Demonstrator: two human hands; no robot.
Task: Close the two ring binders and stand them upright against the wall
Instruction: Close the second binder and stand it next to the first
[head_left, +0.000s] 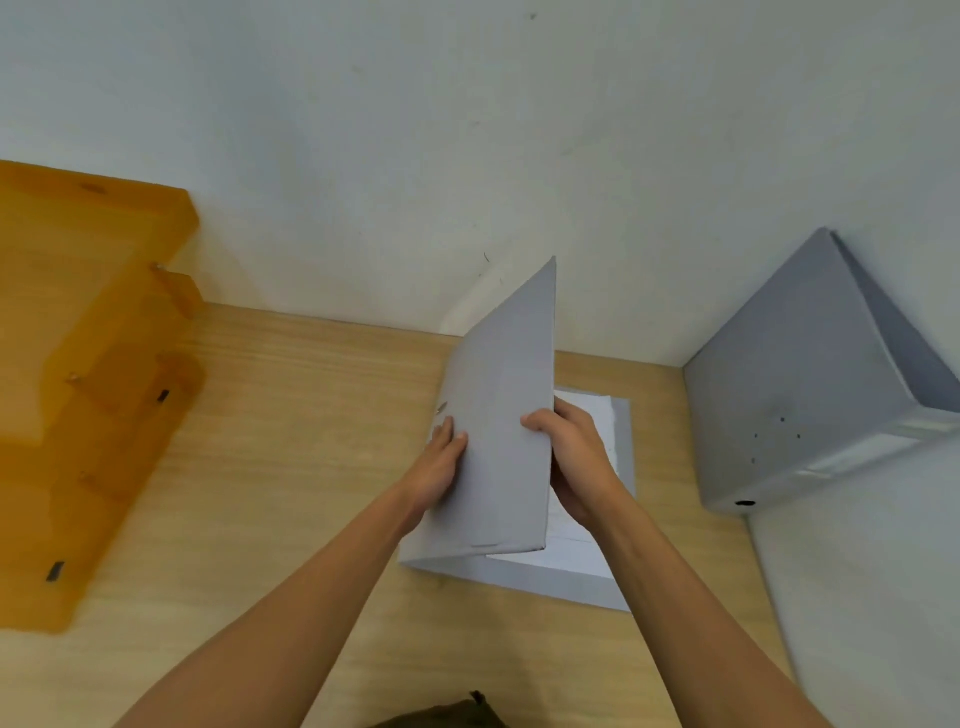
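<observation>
already, roughly half of the job looked done: a grey ring binder with a wide spine stood closed at the right of the frame, upright on the pale wooden desk and leaning into the white wall there, its spine turned toward the camera. the second grey ring binder lay in the middle of the frame, just below the back wall, and it was only partly shut. its back cover rested flat on the desk with white sheets of paper showing on it, while its front cover was raised steeply, hinged along the left. the left hand lay flat with fingers spread against the outer face of that raised cover, and the right hand pinched the cover's free edge, thumb on the outside and fingers hidden behind it. what was left, by my reading, was to bring that cover down, then stand this binder against the wall. an orange translucent plastic tiered rack sat at the left of the frame, well apart.
</observation>
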